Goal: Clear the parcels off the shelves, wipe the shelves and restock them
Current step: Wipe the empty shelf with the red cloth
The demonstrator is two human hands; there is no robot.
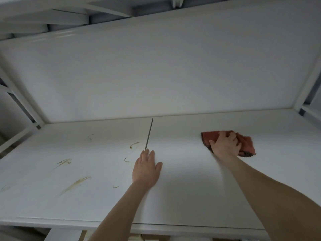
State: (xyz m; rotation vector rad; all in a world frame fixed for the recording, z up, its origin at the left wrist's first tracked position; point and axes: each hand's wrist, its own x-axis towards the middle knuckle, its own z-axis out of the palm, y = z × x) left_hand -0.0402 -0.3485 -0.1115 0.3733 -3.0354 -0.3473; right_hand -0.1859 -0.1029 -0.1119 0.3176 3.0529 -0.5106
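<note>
A white shelf board point(182, 197) fills the lower half of the view and carries no parcels. A red cloth point(246, 145) lies on its right rear part. My right hand point(225, 145) presses down on the cloth with fingers spread over it. My left hand point(145, 168) rests flat on the middle of the shelf, fingers straight, just in front of a dark seam point(149, 134) between two boards. Several brown smear marks point(76, 183) streak the left half of the shelf.
A white back panel point(156, 70) rises behind the shelf. White metal uprights stand at the left point(20, 101) and right point(309, 87). The underside of an upper shelf point(69, 16) is overhead. Cardboard shows below the front edge point(156, 238).
</note>
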